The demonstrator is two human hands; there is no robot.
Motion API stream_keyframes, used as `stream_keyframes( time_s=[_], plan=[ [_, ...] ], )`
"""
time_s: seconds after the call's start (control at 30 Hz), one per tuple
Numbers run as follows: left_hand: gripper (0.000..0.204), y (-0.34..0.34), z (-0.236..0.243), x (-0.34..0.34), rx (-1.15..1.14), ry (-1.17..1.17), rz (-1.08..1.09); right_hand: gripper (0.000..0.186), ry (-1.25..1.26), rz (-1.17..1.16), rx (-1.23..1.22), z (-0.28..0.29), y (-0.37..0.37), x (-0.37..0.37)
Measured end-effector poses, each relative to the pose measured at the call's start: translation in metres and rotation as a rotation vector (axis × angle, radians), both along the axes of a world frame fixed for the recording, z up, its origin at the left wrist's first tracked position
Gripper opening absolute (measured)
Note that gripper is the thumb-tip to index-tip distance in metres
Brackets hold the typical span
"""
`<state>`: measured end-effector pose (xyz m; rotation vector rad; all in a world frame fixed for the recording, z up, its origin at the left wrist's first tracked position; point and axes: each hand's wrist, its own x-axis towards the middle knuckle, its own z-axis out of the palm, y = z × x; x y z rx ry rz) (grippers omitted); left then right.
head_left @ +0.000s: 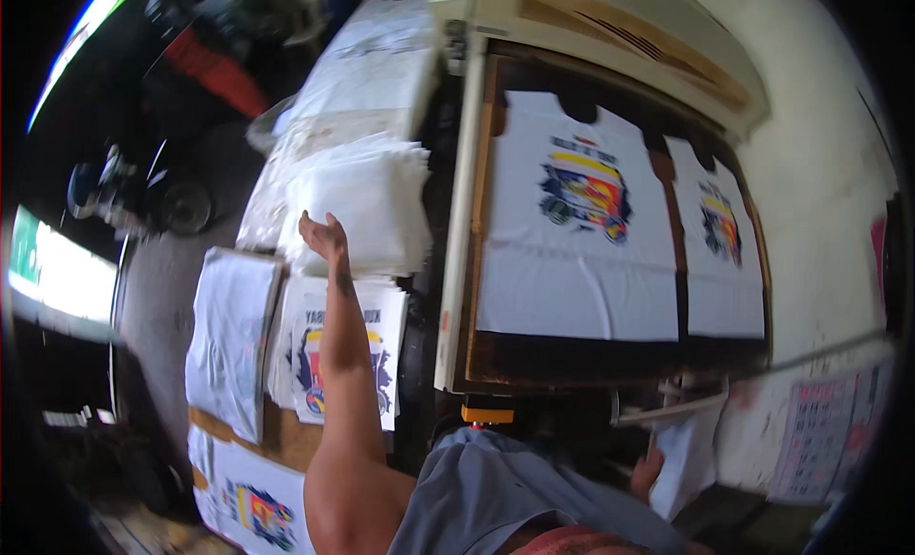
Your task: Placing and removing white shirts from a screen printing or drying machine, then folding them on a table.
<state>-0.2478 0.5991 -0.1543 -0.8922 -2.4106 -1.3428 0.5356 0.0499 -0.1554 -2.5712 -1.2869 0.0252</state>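
Note:
My left hand (pixel 324 236), open with its fingers apart, reaches over a stack of white sheets (pixel 353 197) on the long table to the left. Whether it touches the top sheet I cannot tell. Below that stack lies a pile of printed transfer sheets (pixel 389 345) with a mirrored colour picture, partly behind my forearm. At the lower right, my right hand (pixel 646 473) is closed at the edge of a hanging white sheet (pixel 688 460); its fingers are partly hidden. Two white shirt pieces with colour prints, a wide one (pixel 572 278) and a narrower one (pixel 720 298), lie flat on the dark press bed (pixel 572 358).
Folded white cloth (pixel 224 336) and a printed white piece (pixel 224 469) lie at the left. The press's pale upper part (pixel 629 30) stands behind the bed. A white bar (pixel 672 410) juts out near my right hand. A calendar (pixel 824 431) hangs on the right wall.

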Motion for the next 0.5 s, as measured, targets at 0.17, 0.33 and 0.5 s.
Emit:
stream_keyframes(
  time_s=[0.17, 0.33, 0.5],
  plan=[
    [0.037, -0.015, 0.043, 0.270, 0.182, -0.353, -0.924, 0.034, -0.041, -0.311, 0.500, -0.005, 0.055, 0.115],
    [0.016, -0.093, 0.073, 0.540, -0.039, -0.228, -1.524, 0.025, -0.237, -0.350, 0.556, 0.043, 0.167, 0.249],
    [0.013, -0.135, 0.065, 0.733, -0.043, -0.065, -1.802, 0.025, -0.158, -0.381, 0.481, 0.058, 0.251, 0.407]
  ],
)
